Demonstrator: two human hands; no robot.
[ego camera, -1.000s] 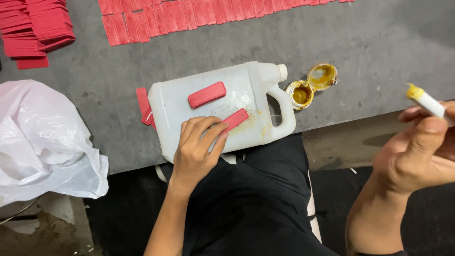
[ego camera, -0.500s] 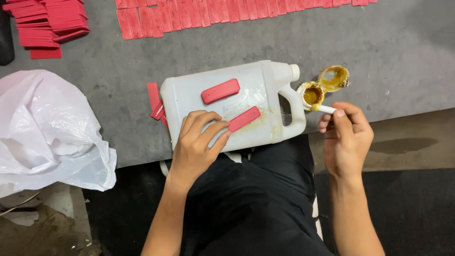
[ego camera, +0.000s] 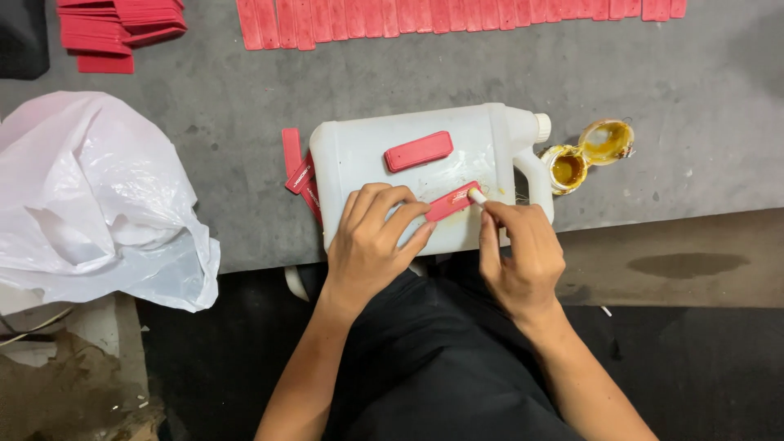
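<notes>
Red strip (ego camera: 452, 202) pinned on the white jug (ego camera: 408, 175) under your left hand (ego camera: 377, 245); your right hand (ego camera: 523, 257) pinched the applicator stick (ego camera: 477, 196), and glue could have smeared if it slid.

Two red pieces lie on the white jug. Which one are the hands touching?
The nearer red piece, pinned by the left hand; the far one lies untouched.
</notes>
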